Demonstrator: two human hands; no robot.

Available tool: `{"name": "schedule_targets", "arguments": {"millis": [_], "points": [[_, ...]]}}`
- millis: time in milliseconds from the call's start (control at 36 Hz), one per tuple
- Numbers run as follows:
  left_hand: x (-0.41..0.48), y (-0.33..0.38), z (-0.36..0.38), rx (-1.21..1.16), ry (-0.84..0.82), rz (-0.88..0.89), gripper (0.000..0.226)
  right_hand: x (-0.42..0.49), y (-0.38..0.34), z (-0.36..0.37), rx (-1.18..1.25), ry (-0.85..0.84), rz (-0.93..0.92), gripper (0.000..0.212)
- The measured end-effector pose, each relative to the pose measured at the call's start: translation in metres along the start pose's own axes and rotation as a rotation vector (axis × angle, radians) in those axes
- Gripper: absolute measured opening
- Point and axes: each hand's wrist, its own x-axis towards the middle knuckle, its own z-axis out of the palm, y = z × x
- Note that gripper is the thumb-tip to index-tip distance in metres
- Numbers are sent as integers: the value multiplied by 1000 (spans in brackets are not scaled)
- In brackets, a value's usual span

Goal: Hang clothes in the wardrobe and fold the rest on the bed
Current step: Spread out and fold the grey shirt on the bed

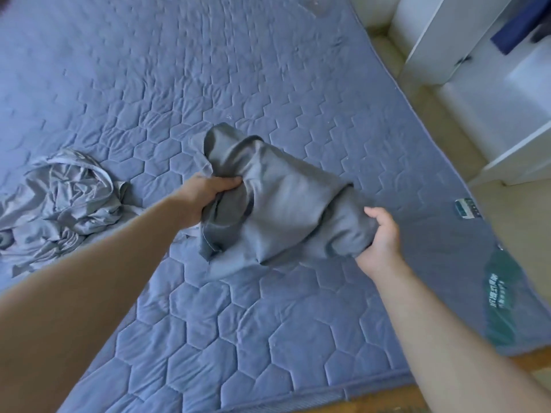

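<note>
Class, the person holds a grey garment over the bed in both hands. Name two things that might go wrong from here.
The left hand and right hand grip the garment in bunched handfuls, so it may fold creased. The small device lies near the right edge of the bed; spreading cloth there might knock it off.

Soft daylight, brightest at 2 o'clock, where the white furniture (447, 40) washes out. The grey garment (283, 204) casts a faint shadow on the bed (149, 84) toward 4 o'clock. Edges bend with wide-angle distortion; detail slightly soft.
</note>
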Motion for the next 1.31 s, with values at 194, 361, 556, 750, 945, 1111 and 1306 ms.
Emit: {"name": "schedule_targets", "arguments": {"millis": [194,361,556,750,945,1111,1306], "points": [[-11,-31,-30,42,84,88,30,8,-14,-24,-161,-19,-117,23],[-15,-123,-50,289,130,-222,23,11,53,-88,-549,190,104,38],[-33,-224,-50,463,68,-513,53,-21,118,-135,-793,147,492,29],[-23,-225,-35,177,197,-421,36,9,127,-138,-734,144,365,55],[-20,-194,-33,149,192,-594,10,33,111,-126,-744,176,139,10],[-12,-208,-39,379,328,-606,13,49,113,-139,-841,212,313,10],[10,-225,-14,211,393,-456,70,74,124,-122,-769,170,295,70]]}}
